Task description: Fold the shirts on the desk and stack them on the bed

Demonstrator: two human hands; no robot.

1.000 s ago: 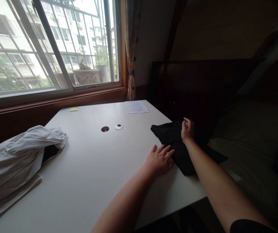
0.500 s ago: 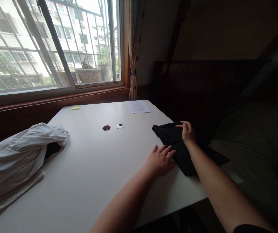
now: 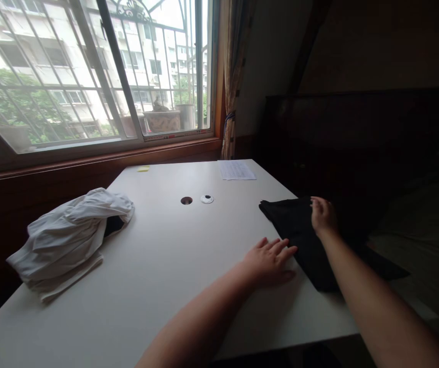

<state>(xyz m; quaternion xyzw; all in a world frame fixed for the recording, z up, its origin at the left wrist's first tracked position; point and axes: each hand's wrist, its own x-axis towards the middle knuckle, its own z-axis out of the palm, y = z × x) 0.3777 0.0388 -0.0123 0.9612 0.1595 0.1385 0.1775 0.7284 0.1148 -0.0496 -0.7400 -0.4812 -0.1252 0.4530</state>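
Note:
A folded piece of black cloth (image 3: 298,225), perhaps a garment, lies at the right side of the white table (image 3: 158,286). One dark pointed part of it stretches right, toward the table's edge. My left hand (image 3: 271,260) rests palm down at the cloth's near left edge, fingers spread and fingertips touching or close to it. Over the far right part of the cloth is my right hand (image 3: 324,215), its fingers stretched out and lightly bent. Whether its fingertips press the cloth is hard to see in the dark.
On the left of the table lies a crumpled white garment (image 3: 69,235) with a dark patch inside. Toward the back are a cable hole (image 3: 186,201), its round cover (image 3: 207,199), printed papers (image 3: 237,170) and yellow sticky notes (image 3: 143,168). A barred window (image 3: 158,76) stands behind.
The view has turned left, so everything sits further right in the picture. My right hand's fingers have drawn closer together. The black cloth looks nearly the same in shape.

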